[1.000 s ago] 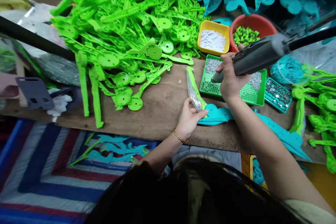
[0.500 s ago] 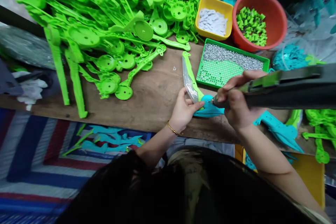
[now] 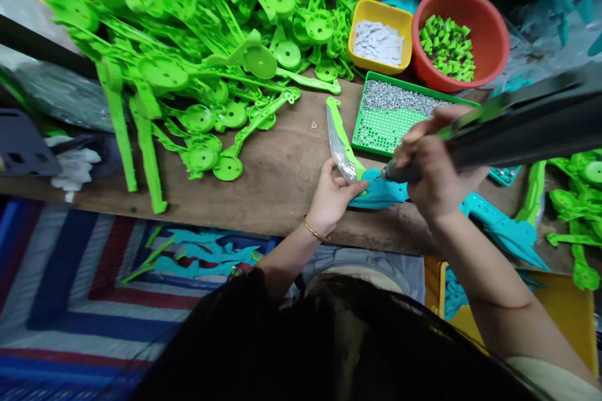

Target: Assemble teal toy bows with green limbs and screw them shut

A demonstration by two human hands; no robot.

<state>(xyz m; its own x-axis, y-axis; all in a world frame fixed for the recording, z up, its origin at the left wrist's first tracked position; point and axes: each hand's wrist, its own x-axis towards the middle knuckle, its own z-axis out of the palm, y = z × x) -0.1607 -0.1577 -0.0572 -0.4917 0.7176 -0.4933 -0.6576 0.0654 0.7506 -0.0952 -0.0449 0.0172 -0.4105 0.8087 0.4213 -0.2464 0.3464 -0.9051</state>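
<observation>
My left hand (image 3: 332,195) grips a curved saw-like piece near the table's front edge. It has a clear-wrapped blade (image 3: 339,149), a lime-green strip (image 3: 348,151) and a blue plastic handle (image 3: 382,193); the thumb presses where green meets blue. Wrapped round a dark power screwdriver (image 3: 522,131), my right hand (image 3: 435,169) holds it slanting, its tip at the blue handle near my left thumb. Whether the bit sits in a hole is too small to tell. Just behind is a green perforated tray (image 3: 376,135) with many small silver screws (image 3: 399,99).
Lime-green plastic parts (image 3: 197,44) are heaped at the back left. A yellow tub (image 3: 356,62) of white pieces and a red bowl (image 3: 489,44) of small green pieces stand behind the tray. Another blue-handled piece (image 3: 508,229) lies right, beside more green parts (image 3: 574,200).
My right hand has brought the power screwdriver from over the screw tray to the blue handle, then tilted it slightly. My left hand keeps its hold. The head view has shifted.
</observation>
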